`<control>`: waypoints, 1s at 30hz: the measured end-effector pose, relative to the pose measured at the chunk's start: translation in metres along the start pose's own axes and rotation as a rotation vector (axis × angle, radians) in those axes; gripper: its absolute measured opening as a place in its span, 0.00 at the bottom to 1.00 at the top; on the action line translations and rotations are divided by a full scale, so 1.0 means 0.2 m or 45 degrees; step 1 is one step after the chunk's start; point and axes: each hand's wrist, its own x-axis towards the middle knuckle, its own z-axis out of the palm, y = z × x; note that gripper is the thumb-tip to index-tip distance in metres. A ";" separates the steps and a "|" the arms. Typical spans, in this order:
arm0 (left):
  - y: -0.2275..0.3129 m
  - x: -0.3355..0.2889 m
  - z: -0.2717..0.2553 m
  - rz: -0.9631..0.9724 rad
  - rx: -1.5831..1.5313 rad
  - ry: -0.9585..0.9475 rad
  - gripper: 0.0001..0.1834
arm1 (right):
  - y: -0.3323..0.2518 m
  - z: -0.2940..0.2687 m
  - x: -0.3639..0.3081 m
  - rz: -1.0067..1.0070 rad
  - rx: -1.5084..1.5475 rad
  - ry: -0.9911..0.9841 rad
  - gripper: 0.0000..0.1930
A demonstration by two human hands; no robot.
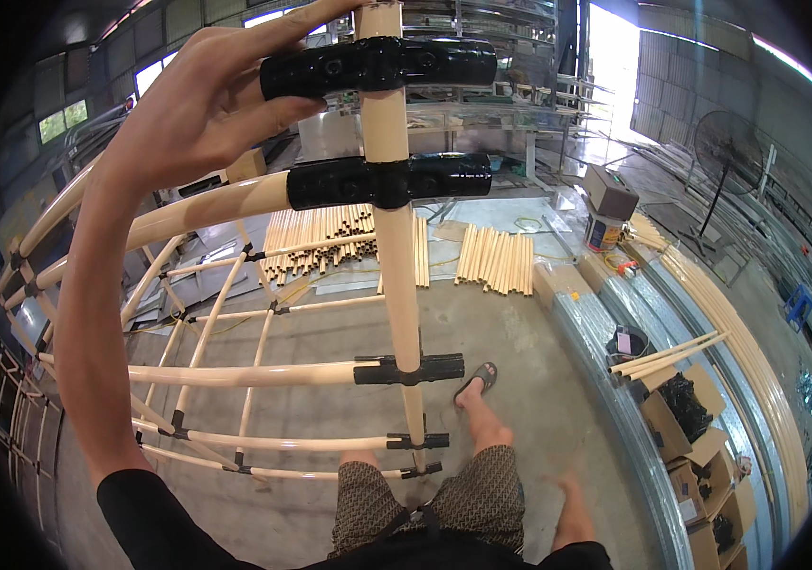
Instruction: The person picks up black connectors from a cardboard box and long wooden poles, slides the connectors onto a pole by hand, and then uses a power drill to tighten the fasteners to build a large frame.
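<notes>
My left hand (202, 104) is raised high and closed around the left end of a black pipe joint (382, 66). The joint sits near the top of an upright beige pipe (393, 275). Just under it, a second black joint (389, 180) links the upright to a beige crosspipe (207, 211) running left. Lower on the same upright are several more black joints, each with a crosspipe on its left and its right side bare. Down at the lower right hangs my right hand (569, 483), apart from the frame, its fingers smeared by motion.
The pipe frame spreads to my left. Bundles of cut beige pipes (496, 258) lie on the floor ahead. At right are long metal profiles (605, 380), loose pipes, open cardboard boxes (686, 404) of black parts, and a bucket (604, 233). A standing fan (727, 152) is farther back.
</notes>
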 end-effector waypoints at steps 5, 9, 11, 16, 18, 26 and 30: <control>0.02 0.03 0.00 0.094 -0.258 0.139 0.42 | 0.55 0.46 -0.16 0.651 -0.285 -0.039 0.46; 0.04 0.01 0.00 -0.013 -0.102 -0.044 0.42 | 0.26 0.75 -0.33 0.707 -0.333 -0.079 0.43; 0.01 0.01 0.00 0.036 -0.069 -0.014 0.41 | 0.17 0.75 -0.33 0.713 -0.321 -0.047 0.41; 0.05 0.01 -0.03 -0.005 0.061 -0.077 0.42 | 0.11 0.70 -0.32 0.706 -0.290 0.051 0.36; 0.05 0.02 -0.04 0.014 0.096 -0.081 0.42 | 0.11 0.70 -0.31 0.677 -0.266 0.094 0.35; 0.03 0.02 -0.02 0.112 -0.057 -0.061 0.40 | -0.24 0.52 -0.37 0.351 0.416 0.606 0.20; 0.05 0.05 -0.03 0.019 0.002 -0.134 0.30 | -0.41 0.18 -0.42 0.063 0.551 0.957 0.22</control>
